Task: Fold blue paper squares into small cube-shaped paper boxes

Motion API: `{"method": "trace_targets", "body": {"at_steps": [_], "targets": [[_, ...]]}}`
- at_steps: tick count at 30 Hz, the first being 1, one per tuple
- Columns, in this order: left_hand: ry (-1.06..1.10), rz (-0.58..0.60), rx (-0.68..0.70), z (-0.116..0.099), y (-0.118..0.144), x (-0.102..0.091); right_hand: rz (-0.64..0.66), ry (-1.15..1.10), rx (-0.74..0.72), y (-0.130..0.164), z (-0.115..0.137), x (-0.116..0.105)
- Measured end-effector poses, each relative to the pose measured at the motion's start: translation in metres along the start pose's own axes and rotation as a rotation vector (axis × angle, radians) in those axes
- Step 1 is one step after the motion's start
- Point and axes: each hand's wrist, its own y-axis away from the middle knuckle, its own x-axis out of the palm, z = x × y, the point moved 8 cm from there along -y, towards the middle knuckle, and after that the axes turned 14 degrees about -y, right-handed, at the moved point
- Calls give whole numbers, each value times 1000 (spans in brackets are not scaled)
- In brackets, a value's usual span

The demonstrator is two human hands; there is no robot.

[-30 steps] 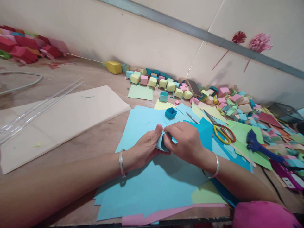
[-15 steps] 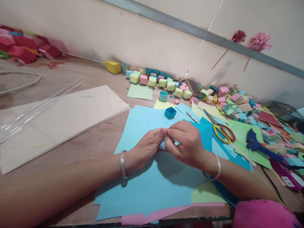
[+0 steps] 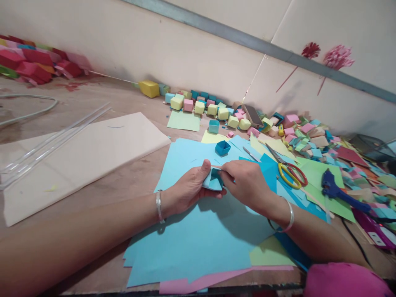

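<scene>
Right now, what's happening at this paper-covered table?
A person is folding a small light blue paper piece, held between the left hand and right hand above a spread of light blue sheets. A finished dark blue paper box sits just beyond. Yellow-handled scissors and a blue glue gun lie to the right, with many small coloured boxes along the wall.

folded light-blue paper [image 3: 213,181] partly hidden by fingers [image 3: 229,175], purple tool [image 3: 375,233] cut off

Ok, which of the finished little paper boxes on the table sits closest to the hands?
The dark blue open box, alone on the light blue sheet just beyond the hands; the other boxes lie farther back toward the wall.
</scene>
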Motion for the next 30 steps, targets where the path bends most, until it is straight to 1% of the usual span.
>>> {"method": "trace_targets", "body": {"at_steps": [2,4,6,10,13,17,20,25,28,30], "targets": [[-5,1,-5,2,0,2,-43,9,-16,0,0,-1],[-7,9,-10,3,0,4,-55,18,-6,0,0,-2],[-22,18,-12,3,0,5,-10,37,31,-2,-2,0],[-110,18,25,0,0,5,135,46,107,-3,-5,6],[-144,39,18,1,1,8,198,15,116,-3,-6,11],[-107,73,5,4,2,14,175,-29,67,-2,-5,14],[-91,71,2,6,1,14,157,-51,43,-2,-5,14],[-180,62,46,3,-1,8,170,-61,114,-3,-10,15],[-240,60,86,-1,1,7,166,-132,83,-3,-6,19],[-245,56,77,-1,3,7,162,-164,62,-3,-3,22]]}}
